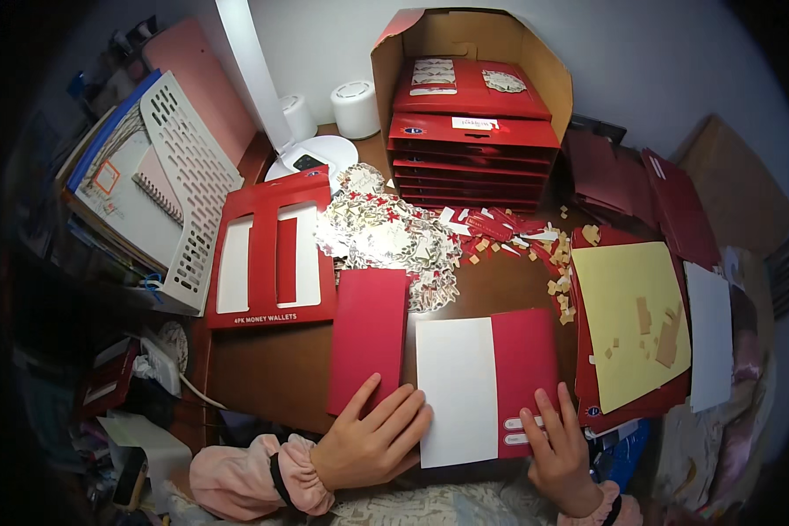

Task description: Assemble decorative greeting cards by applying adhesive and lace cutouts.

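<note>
Right now I am pressing my left hand (373, 441) flat, fingers spread, onto the bottom edge of a plain red envelope (368, 337) that is lying upright on the brown desk (272, 368); nothing is gripped, my palm is just resting open on it. My right hand (557, 447) is lying open too, fingertips touching the lower right corner of a folded card (486, 381), white on its left part and red on its right. That card is sitting just beside the red envelope, between my two hands. Further right a yellow sheet (627, 320) is lying on more red card. Above the envelope a heap of small cut paper shapes (394, 232) is spreading across the desk, with a red card frame (272, 254) to its left. Behind them a cardboard box (473, 105) is standing open with stacked red packs.
</note>
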The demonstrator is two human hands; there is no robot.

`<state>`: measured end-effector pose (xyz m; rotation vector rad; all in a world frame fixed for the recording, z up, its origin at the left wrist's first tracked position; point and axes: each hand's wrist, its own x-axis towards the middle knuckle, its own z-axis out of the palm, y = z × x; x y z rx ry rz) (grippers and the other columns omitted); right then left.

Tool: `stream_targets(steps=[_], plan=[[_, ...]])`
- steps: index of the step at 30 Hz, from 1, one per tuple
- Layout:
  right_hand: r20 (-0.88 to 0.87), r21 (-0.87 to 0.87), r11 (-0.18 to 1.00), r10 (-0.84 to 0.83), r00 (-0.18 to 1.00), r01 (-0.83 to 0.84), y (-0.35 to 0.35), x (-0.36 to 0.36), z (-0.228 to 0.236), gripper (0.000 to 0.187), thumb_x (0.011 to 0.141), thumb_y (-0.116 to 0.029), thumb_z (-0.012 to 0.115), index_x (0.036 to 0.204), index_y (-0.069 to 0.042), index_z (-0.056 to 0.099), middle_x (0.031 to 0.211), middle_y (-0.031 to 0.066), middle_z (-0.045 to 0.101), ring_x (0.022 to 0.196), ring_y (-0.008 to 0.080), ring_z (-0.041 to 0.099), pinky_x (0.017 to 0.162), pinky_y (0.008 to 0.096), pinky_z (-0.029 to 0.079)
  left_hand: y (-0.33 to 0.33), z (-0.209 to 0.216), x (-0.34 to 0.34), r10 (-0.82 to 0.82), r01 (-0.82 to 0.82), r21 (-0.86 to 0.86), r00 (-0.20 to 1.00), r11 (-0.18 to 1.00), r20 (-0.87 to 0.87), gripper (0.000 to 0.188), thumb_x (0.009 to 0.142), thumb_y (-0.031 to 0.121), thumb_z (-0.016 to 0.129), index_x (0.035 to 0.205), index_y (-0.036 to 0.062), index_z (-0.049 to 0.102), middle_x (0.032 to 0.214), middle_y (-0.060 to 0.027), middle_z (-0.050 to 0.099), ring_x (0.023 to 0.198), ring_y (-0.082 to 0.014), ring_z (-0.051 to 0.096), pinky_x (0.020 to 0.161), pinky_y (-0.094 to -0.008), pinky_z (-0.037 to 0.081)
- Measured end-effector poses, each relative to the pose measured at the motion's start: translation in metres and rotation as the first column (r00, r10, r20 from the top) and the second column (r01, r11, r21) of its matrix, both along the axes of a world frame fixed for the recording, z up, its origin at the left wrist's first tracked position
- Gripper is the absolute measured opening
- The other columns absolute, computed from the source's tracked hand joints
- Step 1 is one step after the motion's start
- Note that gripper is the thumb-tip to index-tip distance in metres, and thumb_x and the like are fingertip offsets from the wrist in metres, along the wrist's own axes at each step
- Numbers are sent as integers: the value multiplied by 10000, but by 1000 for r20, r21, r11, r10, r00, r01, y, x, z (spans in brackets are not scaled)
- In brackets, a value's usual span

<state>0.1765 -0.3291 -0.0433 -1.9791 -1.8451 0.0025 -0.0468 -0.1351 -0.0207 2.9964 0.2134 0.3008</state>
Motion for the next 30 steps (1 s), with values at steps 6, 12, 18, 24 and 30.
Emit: stream_targets(steps=[6, 12, 18, 24, 30], plan=[[-29, -67, 998, -16, 999, 14, 0, -4, 4, 581, 684, 14, 591, 1264, 66, 584, 1419, 334, 463, 1324, 617, 388, 1050, 623, 420, 0, 0, 1, 110, -110, -13, 994, 994, 8, 522, 779, 391, 742, 1119, 6, 649, 1180, -141, 628, 1141, -296, 596, 1099, -571, 379], [46, -165, 985, -37, 998, 44, 8, -15, 14, 700, 678, -192, 667, 1344, 2, 568, 1446, 304, 400, 1367, 593, 319, 1063, 662, 375, 0, 6, 7, 84, -84, 19, 996, 996, -2, 600, 883, 432, 651, 1287, -9, 601, 1266, -138, 620, 1189, -272, 581, 1141, -532, 328], [42, -169, 984, -46, 998, 52, 14, -22, 17, 720, 713, -350, 753, 1355, -67, 592, 1455, 269, 398, 1356, 553, 345, 1046, 604, 416, 2, 5, 18, 30, -32, -61, 999, 998, -22, 712, 935, 498, 591, 1421, -13, 496, 1460, -168, 514, 1305, -287, 530, 1158, -498, 295], [-121, -94, 992, 70, 990, -82, 23, -26, 23, 676, 683, -338, 794, 1284, -74, 635, 1434, 264, 431, 1355, 529, 364, 1059, 518, 441, -6, 5, 35, -7, 10, -152, 1000, 988, 24, 874, 903, 589, 580, 1469, -54, 404, 1536, -237, 397, 1416, -371, 408, 1169, -517, 266], [-475, -20, 990, 115, 873, -141, 20, -18, 12, 658, 748, -218, 689, 1320, 75, 545, 1489, 306, 363, 1416, 499, 325, 1120, 482, 382, -7, 0, 39, 4, -8, -170, 1000, 985, -26, 854, 923, 615, 534, 1509, 12, 383, 1566, -235, 345, 1446, -416, 336, 1177, -523, 242]])
